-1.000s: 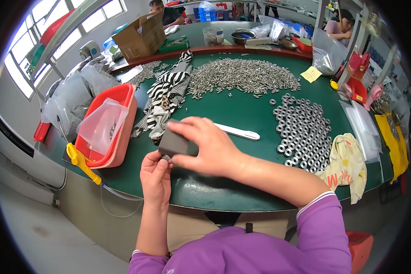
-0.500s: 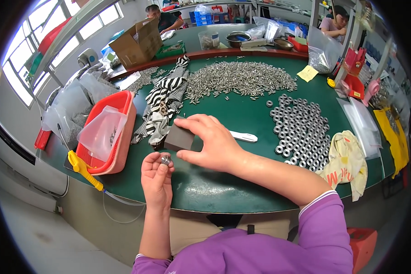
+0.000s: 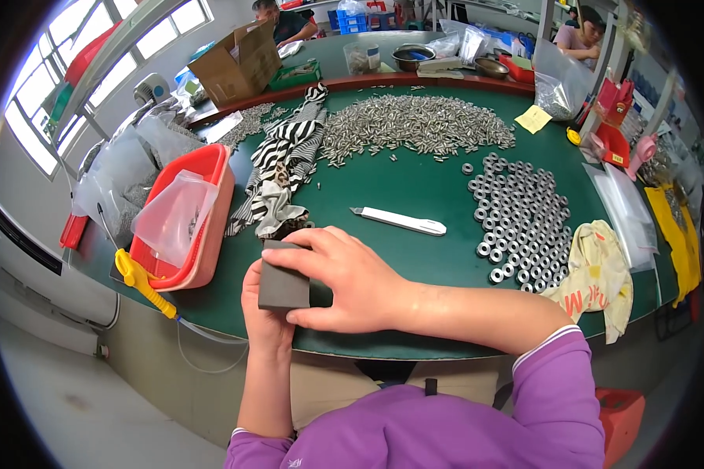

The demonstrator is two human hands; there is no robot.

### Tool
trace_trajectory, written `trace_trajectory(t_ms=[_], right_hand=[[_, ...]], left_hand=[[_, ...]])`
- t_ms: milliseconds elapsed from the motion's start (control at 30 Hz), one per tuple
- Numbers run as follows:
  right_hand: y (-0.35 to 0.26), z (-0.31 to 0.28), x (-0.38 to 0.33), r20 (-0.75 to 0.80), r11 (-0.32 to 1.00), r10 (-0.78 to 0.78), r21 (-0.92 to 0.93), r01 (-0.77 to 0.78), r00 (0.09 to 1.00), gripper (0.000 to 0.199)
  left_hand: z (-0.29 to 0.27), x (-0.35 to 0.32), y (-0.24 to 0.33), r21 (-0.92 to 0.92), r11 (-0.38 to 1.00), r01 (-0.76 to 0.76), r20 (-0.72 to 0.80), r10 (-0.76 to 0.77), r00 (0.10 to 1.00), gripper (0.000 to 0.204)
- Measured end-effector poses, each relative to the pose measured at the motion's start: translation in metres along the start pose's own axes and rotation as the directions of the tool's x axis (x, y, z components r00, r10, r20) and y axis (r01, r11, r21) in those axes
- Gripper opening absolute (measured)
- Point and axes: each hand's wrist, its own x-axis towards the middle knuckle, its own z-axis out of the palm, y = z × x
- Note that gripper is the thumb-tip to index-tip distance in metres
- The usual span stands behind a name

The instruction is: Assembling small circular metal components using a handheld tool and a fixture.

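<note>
My right hand [image 3: 356, 283] is closed round a dark grey rectangular block [image 3: 283, 286], thumb on the near side and fingers over the far side. The block sits right over the fingers of my left hand [image 3: 267, 328]. Those fingers are mostly covered by it, and so is the small round metal part that showed in their pinch half a second ago. Beyond my right hand, a white utility knife [image 3: 403, 220] lies on the green table [image 3: 414, 187], its blade end pointing left. A striped black-and-white cloth [image 3: 289, 148] lies just beyond the block.
A large heap of small metal pins [image 3: 414, 121] spreads along the back. Many metal rings [image 3: 516, 211] stand at right, beside a pale yellow cloth [image 3: 598, 273]. A red bin [image 3: 225, 195] with a plastic bag and a yellow air gun [image 3: 137, 277] are at left. People sit across the table.
My right hand has brought the block nearer and over my left hand, covering the metal part. The whole utility knife now shows.
</note>
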Motion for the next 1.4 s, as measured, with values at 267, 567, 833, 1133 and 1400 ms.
trace_trajectory(t_ms=[267, 567, 833, 1133, 1400], right_hand=[[0.008, 0.0, 0.002, -0.034, 0.999, 0.022, -0.037, -0.024, 0.999, 0.064], [0.045, -0.016, 0.012, -0.186, 0.951, 0.232, -0.161, -0.262, 0.955, 0.058], [0.032, -0.018, 0.012, -0.064, 0.956, 0.269, -0.106, -0.275, 0.961, 0.061], [-0.004, -0.002, 0.003, 0.073, 1.0, 0.01, -0.018, -0.008, 0.997, 0.062], [0.0, 0.0, 0.001, -0.006, 0.999, 0.03, -0.046, -0.03, 1.0, 0.064]], left_hand=[[0.001, 0.004, -0.004, 0.072, 0.995, -0.074, 0.009, 0.074, 0.997, 0.045], [-0.005, 0.003, -0.003, 0.082, 0.996, -0.047, 0.086, 0.04, 0.995, 0.04], [-0.01, 0.004, -0.005, 0.017, 0.999, -0.03, 0.061, 0.029, 0.998, 0.023], [0.001, 0.0, -0.003, -0.01, 1.0, -0.003, -0.056, 0.002, 0.998, 0.017], [-0.001, -0.001, -0.002, 0.018, 1.0, -0.011, -0.038, 0.012, 0.999, 0.016]])
